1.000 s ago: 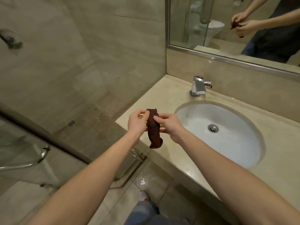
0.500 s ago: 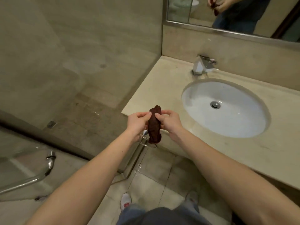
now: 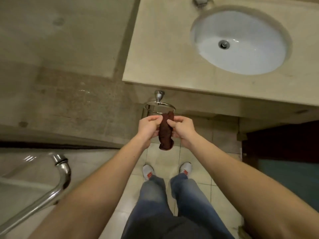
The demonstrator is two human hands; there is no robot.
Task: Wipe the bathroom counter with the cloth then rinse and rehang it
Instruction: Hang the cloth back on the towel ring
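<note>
Below the counter [image 3: 165,54] edge, a dark brown cloth [image 3: 165,131] is held bunched into a narrow vertical roll between both hands. The left hand [image 3: 149,127] is closed on the cloth's left side, thumb and fingers pinched near its upper part. The right hand [image 3: 183,128] is closed on the right side, fingers curled around the roll. The cloth's top end is seen just at the chrome ring [image 3: 159,107], overlapping the ring's near right rim; whether it passes through the ring cannot be told. The lower end hangs free below the hands, above the tiled floor [image 3: 195,152]. The ring is fixed by a chrome mount to the cabinet face under the counter's left corner. The sink [image 3: 241,42] is set into the counter, well apart from the cloth, with a drain [image 3: 224,44] at its centre. The faucet [image 3: 201,1] base is cut off at the top edge. A chrome handle [image 3: 57,180] is seen at lower left. Jeans [image 3: 172,200] and two shoes [image 3: 148,171] are seen below the hands.
</note>
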